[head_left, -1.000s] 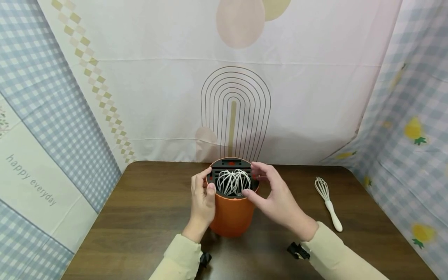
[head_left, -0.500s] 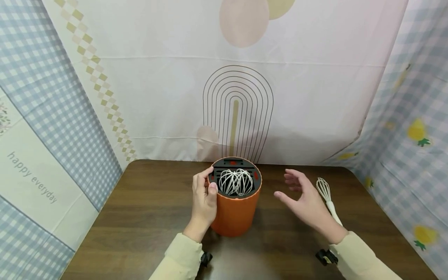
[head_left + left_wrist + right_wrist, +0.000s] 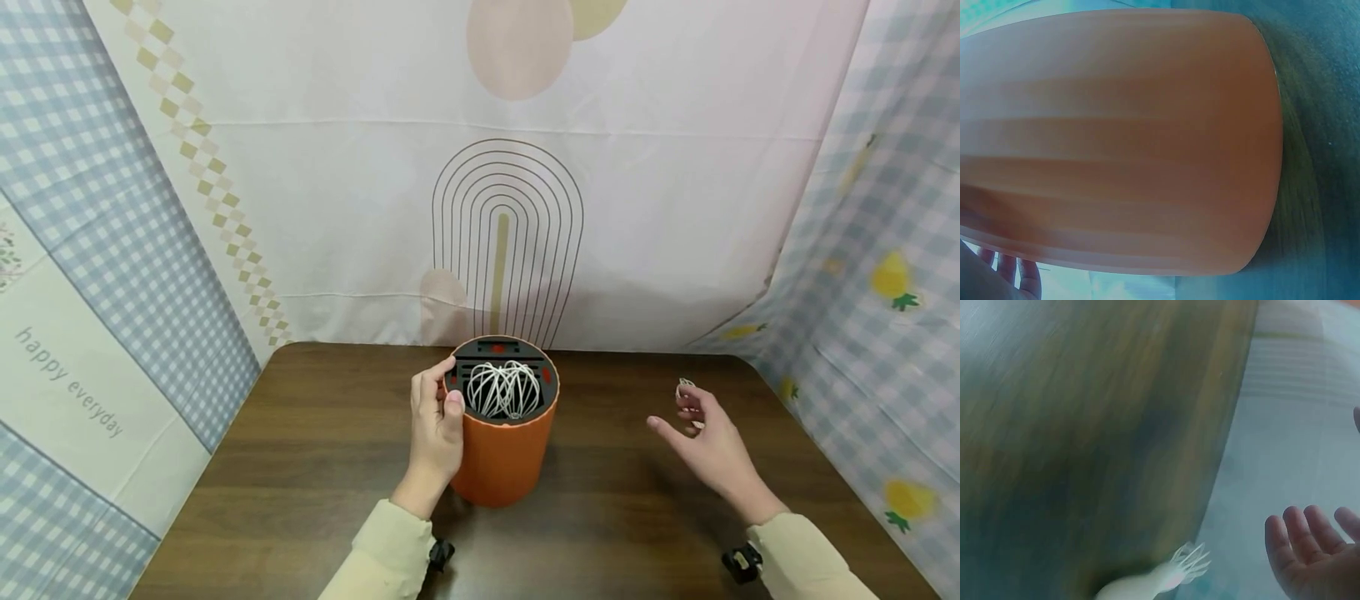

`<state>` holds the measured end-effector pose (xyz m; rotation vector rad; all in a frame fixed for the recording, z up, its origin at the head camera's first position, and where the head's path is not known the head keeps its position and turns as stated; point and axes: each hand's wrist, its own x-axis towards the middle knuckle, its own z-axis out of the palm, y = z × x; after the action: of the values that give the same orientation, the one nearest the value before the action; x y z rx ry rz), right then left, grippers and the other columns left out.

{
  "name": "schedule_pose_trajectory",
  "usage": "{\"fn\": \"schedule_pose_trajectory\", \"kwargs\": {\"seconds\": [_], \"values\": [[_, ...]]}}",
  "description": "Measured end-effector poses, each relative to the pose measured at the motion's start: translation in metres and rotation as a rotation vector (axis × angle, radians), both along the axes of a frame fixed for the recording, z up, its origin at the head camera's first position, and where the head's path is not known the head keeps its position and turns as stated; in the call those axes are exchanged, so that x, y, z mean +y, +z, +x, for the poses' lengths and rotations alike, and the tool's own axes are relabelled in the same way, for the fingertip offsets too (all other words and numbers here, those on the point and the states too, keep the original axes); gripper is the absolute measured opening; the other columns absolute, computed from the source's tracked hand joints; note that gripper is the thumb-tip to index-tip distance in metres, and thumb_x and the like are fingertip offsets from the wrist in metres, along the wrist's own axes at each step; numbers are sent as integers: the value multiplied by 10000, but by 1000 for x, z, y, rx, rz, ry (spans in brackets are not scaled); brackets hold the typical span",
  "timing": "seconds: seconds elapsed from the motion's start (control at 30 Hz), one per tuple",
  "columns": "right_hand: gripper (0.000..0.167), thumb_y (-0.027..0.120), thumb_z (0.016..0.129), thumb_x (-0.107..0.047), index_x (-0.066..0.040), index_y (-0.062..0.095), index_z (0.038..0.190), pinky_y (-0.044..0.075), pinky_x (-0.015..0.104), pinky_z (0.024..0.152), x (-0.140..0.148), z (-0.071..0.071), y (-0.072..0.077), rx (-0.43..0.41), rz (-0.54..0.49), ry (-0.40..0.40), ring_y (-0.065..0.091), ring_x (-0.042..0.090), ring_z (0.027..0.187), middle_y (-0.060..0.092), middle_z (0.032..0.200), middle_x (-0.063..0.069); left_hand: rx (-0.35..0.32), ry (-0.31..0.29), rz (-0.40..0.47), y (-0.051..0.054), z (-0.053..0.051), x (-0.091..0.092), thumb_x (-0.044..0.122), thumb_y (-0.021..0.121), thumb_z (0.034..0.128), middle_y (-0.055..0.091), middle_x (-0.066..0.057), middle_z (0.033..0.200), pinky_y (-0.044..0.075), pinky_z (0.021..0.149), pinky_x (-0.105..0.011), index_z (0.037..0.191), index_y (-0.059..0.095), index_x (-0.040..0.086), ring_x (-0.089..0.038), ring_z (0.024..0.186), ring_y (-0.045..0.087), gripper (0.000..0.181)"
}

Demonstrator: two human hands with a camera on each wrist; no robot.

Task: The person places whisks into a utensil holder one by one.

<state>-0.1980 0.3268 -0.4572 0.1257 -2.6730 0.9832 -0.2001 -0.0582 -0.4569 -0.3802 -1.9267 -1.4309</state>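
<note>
An orange round utensil holder [image 3: 501, 467] with a black slotted top stands upright on the table. White whisk heads [image 3: 504, 390] stick out of its top; exactly how many is hard to tell. My left hand [image 3: 433, 433] holds the holder by its left side near the rim, thumb in front and fingers farther back. At the right, my right hand [image 3: 712, 446] hovers over a whisk lying on the table, fingers loosely bent and holding nothing. Most of that whisk [image 3: 1138, 586] is hidden in the head view; its white handle and wires show in the right wrist view.
The brown wooden table [image 3: 330, 467] has rounded far corners. A white patterned cloth [image 3: 360, 208] hangs behind it, and blue checked cloths [image 3: 127, 250] flank it on both sides.
My right hand has left the holder's right rim and moved right until above the lying whisk. The left hand has stayed on the holder.
</note>
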Motion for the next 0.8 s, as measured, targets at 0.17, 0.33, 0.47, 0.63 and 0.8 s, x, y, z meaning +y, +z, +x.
{"fn": "schedule_pose_trajectory", "kwargs": {"seconds": [0.17,0.33,0.47,0.63,0.8], "values": [[864,667,874,-495,48,308,1441,455,544,802,21,0,-5,-59,15,-80,528,404,1069,506,1227,258,-9,-2,-5,0,0,0,580,347,987,441,-93,1118,373,764,-328,1379,483,200,-186,880,433,563],[919,636,880,-534,87,265,1446,454,560,789,37,1,-9,-143,13,-123,520,453,1091,471,1259,321,-17,-7,-8,0,1,-1,604,329,982,438,-106,1121,370,767,-333,1379,477,193,-193,881,430,590],[960,603,881,-577,112,241,1443,446,571,808,47,2,-14,-229,10,-135,504,491,1112,427,1288,366,-14,-9,-10,0,0,0,593,332,987,437,-100,1117,365,763,-330,1382,474,192,-186,876,423,580],[999,580,876,-611,131,220,1441,434,576,826,57,2,-20,-305,8,-136,485,500,1134,400,1303,393,-4,-14,-7,0,0,0,561,353,996,440,-87,1116,360,758,-325,1383,475,183,-179,878,418,555],[1023,571,872,-627,145,206,1435,413,588,844,61,2,-23,-351,11,-135,444,514,1159,391,1300,414,-9,-8,-4,0,1,0,589,342,987,439,-79,1115,362,761,-326,1381,476,188,-184,878,421,577]]}}
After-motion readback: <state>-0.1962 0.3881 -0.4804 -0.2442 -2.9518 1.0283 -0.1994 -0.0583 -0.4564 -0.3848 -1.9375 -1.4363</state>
